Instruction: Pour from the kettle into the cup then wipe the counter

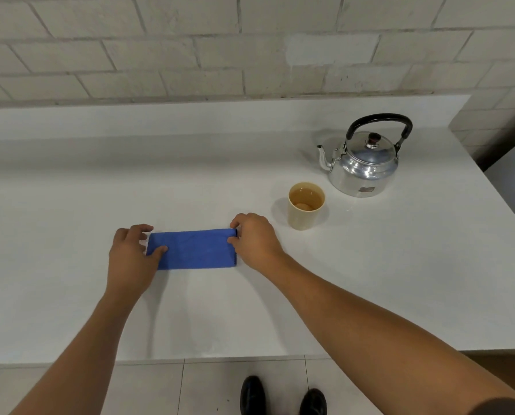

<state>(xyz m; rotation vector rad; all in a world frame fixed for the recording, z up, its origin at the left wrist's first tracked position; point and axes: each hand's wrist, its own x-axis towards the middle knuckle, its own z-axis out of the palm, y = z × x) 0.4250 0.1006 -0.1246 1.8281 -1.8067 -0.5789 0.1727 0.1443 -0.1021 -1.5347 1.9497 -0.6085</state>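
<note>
We have both hands on the blue folded cloth [193, 249], which lies flat on the near middle of the white counter [70, 190]. Our left hand [132, 259] pins the cloth's left end, thumb pressed on top and the fingers curled just past the far corner; our right hand [254, 236] pinches the right end between thumb and forefinger, the other fingers tucked under the palm. Held at both short ends like this, the cloth stays a long, tidy rectangle, which we judge suits either squaring up the fold or getting set to sweep it across the surface. To the right and a little farther off stands the beige cup [306, 205], upright and holding amber liquid with something pale resting at the bottom, so the pouring looks done and the wiping is the part in hand. Beyond the cup, at the far right, the shiny metal kettle [364, 163] sits upright with its lid on, black handle raised and spout turned left toward the cup, near but not touching it. A few faint droplets seem to lie on the counter between cup and kettle, likely what needs wiping. The kettle carries a small sticker low on its side, too small to read; no other writing shows.
</note>
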